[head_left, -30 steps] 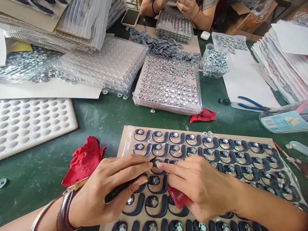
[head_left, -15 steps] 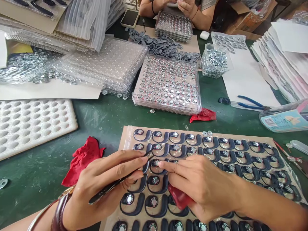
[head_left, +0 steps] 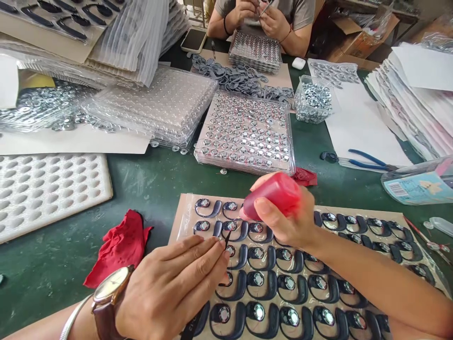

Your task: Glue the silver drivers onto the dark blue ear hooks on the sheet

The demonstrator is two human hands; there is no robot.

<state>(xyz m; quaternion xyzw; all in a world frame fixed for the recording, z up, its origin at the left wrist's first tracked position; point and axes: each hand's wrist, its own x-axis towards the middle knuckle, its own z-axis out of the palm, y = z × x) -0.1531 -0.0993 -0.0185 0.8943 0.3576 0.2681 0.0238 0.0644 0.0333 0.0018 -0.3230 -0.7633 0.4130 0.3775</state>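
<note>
My left hand [head_left: 177,278] lies palm-down over the left part of the sheet, its fingers closed on black tweezers [head_left: 228,234]. Their tip is at a silver round speaker [head_left: 230,225] in the second row. My right hand [head_left: 300,222] is wrapped around a red squeeze bottle [head_left: 274,196], tilted base-up above the upper rows. The bottle's nozzle is hidden by the fingers. Beneath both hands, rows of dark ear-hook shells [head_left: 262,278] with silver speakers and thin wires lie on a plastic-covered brown sheet [head_left: 174,226].
Behind the sheet stand stacked clear trays of speakers [head_left: 244,137]. A red cloth [head_left: 118,250] and a white foam tray [head_left: 53,193] lie left. Blue-handled pliers [head_left: 368,160] and a plastic jar [head_left: 417,184] are right. Across the table, a person's hands [head_left: 262,16] work over another tray stack.
My right hand has lifted from the third row and moved up and away, turning the bottle base-up. My left hand has rolled palm-down, bringing the tweezers more upright and the watch into view.
</note>
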